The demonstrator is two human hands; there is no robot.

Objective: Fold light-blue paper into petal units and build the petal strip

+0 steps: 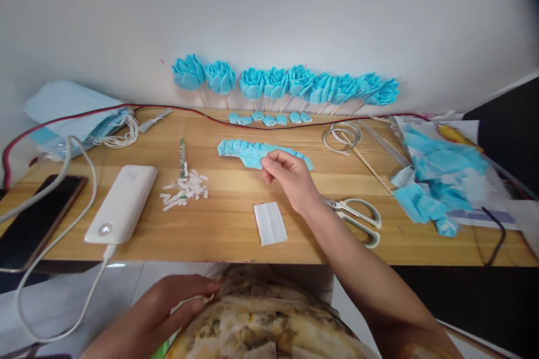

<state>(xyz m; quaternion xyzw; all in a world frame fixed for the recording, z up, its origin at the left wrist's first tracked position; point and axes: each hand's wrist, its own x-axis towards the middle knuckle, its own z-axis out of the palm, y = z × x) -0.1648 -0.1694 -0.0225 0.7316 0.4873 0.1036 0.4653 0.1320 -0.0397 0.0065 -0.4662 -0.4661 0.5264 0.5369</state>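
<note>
My right hand (288, 174) reaches over the table with thumb and fingers pinched on a folded blue petal (251, 158). Directly behind that piece runs a row of overlapping blue petals (231, 148), partly hidden by my hand. Whether the held petal touches the row, I cannot tell. Below my fingers lies a small creased white sheet (270, 224). Scissors (357, 216) with pale handles rest beside my right forearm. Down at my lap, my left hand (181, 300) is against the patterned clothing, its fingers stretched out and holding nothing visible.
Blue fabric roses (275, 83) on sticks lean along the wall, with several small folded pieces (269, 119) before them. A power bank (122, 205), phone (40, 219), white scraps (189, 188) and mask stack (76, 115) lie left; wire coil (343, 137) and blue scraps (433, 179) right.
</note>
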